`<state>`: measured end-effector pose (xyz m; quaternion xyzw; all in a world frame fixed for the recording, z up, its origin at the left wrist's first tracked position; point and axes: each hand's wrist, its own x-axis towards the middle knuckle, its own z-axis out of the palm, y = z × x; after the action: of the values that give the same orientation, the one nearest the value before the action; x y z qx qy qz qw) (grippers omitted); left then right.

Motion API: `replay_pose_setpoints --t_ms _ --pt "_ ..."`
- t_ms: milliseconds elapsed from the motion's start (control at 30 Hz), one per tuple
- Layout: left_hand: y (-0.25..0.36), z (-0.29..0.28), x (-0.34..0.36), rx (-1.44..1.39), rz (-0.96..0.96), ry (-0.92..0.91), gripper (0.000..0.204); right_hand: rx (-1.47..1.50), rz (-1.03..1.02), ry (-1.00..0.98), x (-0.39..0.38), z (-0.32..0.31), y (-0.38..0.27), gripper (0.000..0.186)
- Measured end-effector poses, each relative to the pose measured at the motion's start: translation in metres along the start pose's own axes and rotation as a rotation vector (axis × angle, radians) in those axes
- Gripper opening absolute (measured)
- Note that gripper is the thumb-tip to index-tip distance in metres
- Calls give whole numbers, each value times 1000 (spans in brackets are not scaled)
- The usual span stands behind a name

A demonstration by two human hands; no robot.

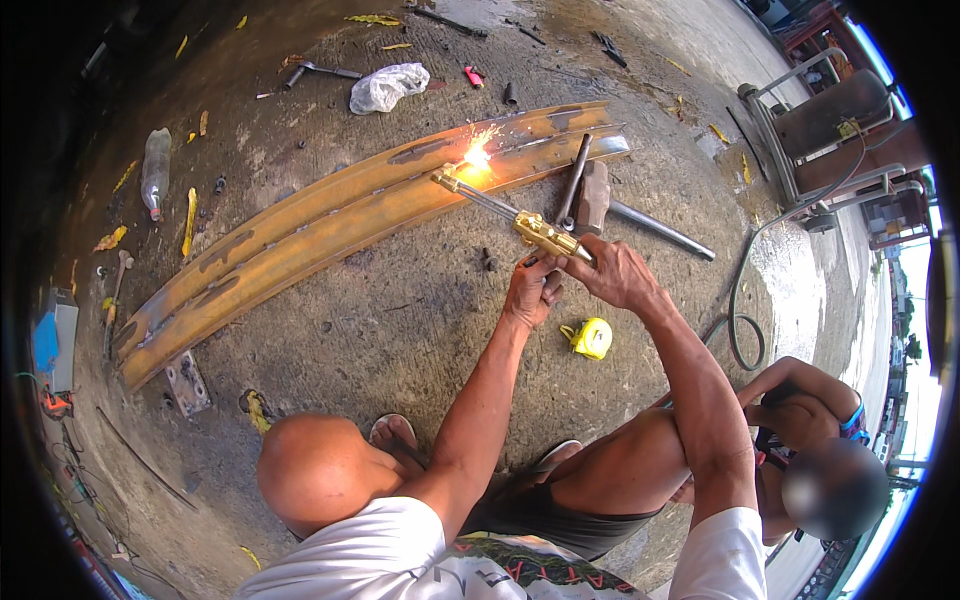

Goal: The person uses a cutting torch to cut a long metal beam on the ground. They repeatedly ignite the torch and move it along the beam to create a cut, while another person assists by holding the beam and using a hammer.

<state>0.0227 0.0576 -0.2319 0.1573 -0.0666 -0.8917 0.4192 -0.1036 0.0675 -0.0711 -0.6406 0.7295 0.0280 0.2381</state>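
Note:
A brass cutting torch (pixel 546 234) slants up and left across the middle of the view. My right hand (pixel 617 273) is wrapped round its rear part. My left hand (pixel 532 291) is closed at the underside of the brass body, its fingertips partly hidden. The torch's tip points at a long rusty steel beam (pixel 310 234), slightly curved, lying on the concrete. Bright orange sparks and glare at the tip hide the spot on the steel. Right of the tip, a sledgehammer (pixel 594 197) and a short metal bar (pixel 575 180) lie by the beam's end.
A yellow tape measure (pixel 592 339) lies below my right hand. A hose (pixel 752 290) runs to a cart with gas cylinders (pixel 835 110). Another person (pixel 800 430) crouches at right. Farther off lie a plastic bag (pixel 388 87), a pink lighter (pixel 473 77) and a bottle (pixel 156 172).

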Motion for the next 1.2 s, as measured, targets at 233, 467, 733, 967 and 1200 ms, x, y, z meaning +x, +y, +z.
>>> replay_pose_setpoints --t_ms 233,467,733,967,1200 --pt "4 6 0 7 0 14 18 42 -30 1 5 3 7 74" --pt "9 8 -2 25 -3 18 17 61 -32 -11 7 5 6 73" --pt "13 12 -4 83 -5 35 19 84 -50 -5 13 11 16 80" --pt "16 18 -5 183 19 69 25 151 -40 -27 10 7 12 80" --pt "17 19 -4 202 14 68 27 157 -58 -46 12 5 12 79"
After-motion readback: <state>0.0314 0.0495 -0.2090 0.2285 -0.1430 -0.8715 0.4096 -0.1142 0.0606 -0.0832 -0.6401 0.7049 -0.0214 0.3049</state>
